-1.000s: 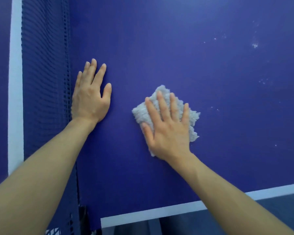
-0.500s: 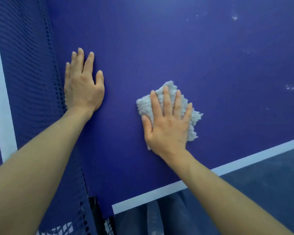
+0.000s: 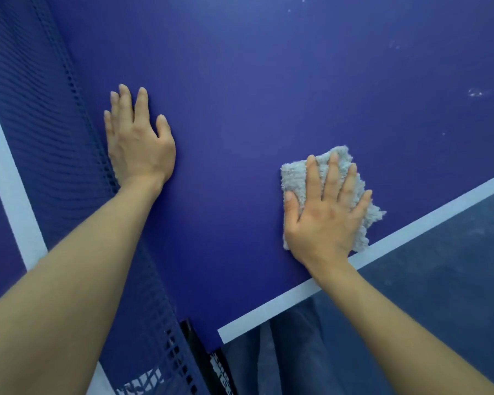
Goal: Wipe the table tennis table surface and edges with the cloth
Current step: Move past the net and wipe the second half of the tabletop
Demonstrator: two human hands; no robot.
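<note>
Bracing beside the net [image 3: 54, 124], the left hand [image 3: 139, 143] is staying flat on the blue surface [image 3: 240, 109], fingers straight and holding nothing. Sliding away from it over the last second, the right hand [image 3: 325, 220] is pressing the cloth [image 3: 293, 178] down with spread, straight fingers, and the cloth is now touching the white edge line [image 3: 411, 232]. The wipe seems to be reaching the edge, while specks [image 3: 475, 93] farther right are still waiting.

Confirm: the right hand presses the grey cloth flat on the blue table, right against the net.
Not against the net: the head view shows the right hand pressing the grey cloth flat on the blue table beside the white edge line.
</note>
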